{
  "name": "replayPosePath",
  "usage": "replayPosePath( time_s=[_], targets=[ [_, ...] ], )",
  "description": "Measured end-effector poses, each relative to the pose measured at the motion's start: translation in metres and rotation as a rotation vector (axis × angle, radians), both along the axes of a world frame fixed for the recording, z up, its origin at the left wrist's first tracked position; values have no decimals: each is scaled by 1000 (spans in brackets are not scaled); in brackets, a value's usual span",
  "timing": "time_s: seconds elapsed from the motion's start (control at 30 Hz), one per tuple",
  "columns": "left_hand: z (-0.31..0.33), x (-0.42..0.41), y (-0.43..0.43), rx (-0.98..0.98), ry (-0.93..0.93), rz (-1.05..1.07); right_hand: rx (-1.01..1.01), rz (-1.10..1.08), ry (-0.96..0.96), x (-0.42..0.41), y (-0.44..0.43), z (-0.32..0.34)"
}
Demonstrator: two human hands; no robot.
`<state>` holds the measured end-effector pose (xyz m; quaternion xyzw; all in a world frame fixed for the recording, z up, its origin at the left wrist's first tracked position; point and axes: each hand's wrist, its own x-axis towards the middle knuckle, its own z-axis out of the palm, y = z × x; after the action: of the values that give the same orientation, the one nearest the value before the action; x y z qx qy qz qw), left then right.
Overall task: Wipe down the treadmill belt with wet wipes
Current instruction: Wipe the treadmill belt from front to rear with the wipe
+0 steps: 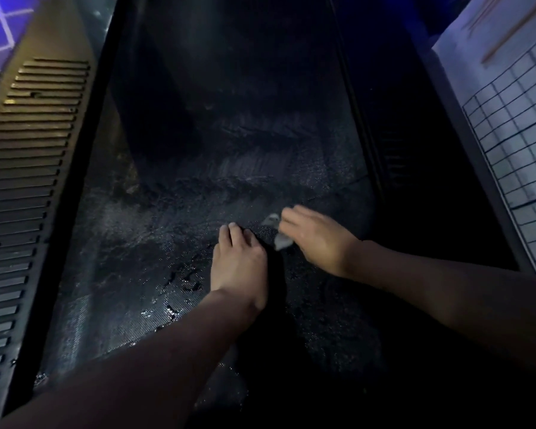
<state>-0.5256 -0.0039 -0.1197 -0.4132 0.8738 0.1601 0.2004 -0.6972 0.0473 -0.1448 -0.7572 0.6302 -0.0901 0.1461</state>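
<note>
A dim, downward view of a treadmill, described from left to right. At the far left runs a grey side rail (28,168) with rows of ribbed slots, its dark inner edge bordering the treadmill belt (223,156). The belt is black and finely textured, filling the middle of the view, with pale streaky smears and glistening wet patches across its near half; the far half lies open and bare. The left hand (239,267) rests flat on the belt near the centre, fingers together, its grip released and holding nothing. Just to its right, the right hand (319,239) presses a crumpled pale wet wipe (280,235) against the belt, its grip closed around it. Further right, the belt meets a dark right rail (415,168), and beyond that is white tiled floor (514,137).
</note>
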Motion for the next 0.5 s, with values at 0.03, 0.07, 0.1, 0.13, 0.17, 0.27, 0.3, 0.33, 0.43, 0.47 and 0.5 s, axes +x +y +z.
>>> replayPosePath(
  time_s=[0.03, 0.07, 0.1, 0.13, 0.17, 0.27, 0.3, 0.33, 0.43, 0.47, 0.5],
  targets=[
    [1, -3, 2, 22, -24, 11, 26, 33, 14, -5, 3, 1],
    [3, -8, 5, 57, -43, 37, 16, -10, 21, -15, 3, -2],
    [5, -13, 9, 94, -54, 75, -39, -115, 15, -26, 0, -7],
    [6, -18, 12, 122, -61, 110, -82, -228, 0, -33, -1, -9],
    [7, -22, 15, 133, -70, 135, -105, -299, -3, -33, -1, -9],
    [5, -29, 18, 111, -90, 178, -41, -130, 8, -26, 12, -5],
    [3, -30, 18, 107, -86, 192, -5, -41, 24, -28, 18, -3],
    [3, -30, 19, 112, -82, 201, 13, -20, 59, -36, 21, 0],
    [6, -34, 23, 115, -66, 203, -58, -261, 76, -62, 20, 1],
    [7, -36, 26, 104, -50, 184, -48, -299, 101, -63, 22, 3],
    [7, -36, 31, 78, -26, 146, -27, -268, 129, -61, 25, 4]
  ],
)
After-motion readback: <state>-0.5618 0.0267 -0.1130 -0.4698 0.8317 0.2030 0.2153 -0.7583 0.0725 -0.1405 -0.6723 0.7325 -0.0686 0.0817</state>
